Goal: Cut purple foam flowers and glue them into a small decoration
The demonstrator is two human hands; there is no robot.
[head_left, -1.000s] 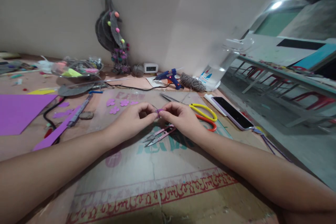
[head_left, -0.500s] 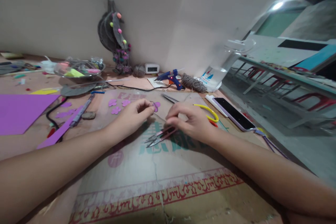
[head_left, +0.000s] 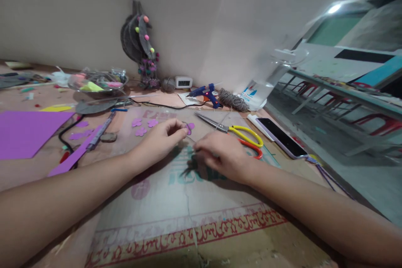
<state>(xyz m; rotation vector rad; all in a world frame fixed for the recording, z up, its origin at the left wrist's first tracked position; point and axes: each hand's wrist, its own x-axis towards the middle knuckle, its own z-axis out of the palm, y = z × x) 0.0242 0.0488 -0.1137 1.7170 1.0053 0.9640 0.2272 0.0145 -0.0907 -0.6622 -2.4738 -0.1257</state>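
Note:
My left hand (head_left: 171, 136) pinches a thin strand above the cardboard mat (head_left: 150, 213), beside a small purple flower piece (head_left: 190, 128). Just right of it, my right hand (head_left: 220, 155) is curled palm-down, fingers closed near the strand. Dark, blurred snips (head_left: 190, 168) show below the fingers of my right hand, mostly covered by it. Behind that hand lie large scissors (head_left: 245, 135) with yellow and orange handles. Several purple flower cutouts (head_left: 141, 131) rest on the mat left of my left hand.
Purple sheet (head_left: 31, 134), pen (head_left: 100, 132) and stone (head_left: 108, 137) are on the left. Along the back stand a bowl of craft bits (head_left: 97, 83), a clock (head_left: 183, 82), a blue glue gun (head_left: 205, 93) and grey yarn (head_left: 233, 100). A phone (head_left: 281, 137) lies at right.
My right hand has shifted slightly left and turned palm-down, uncovering more of the large scissors. The pink-handled snips in it have swung back under the hand. My left hand has barely moved.

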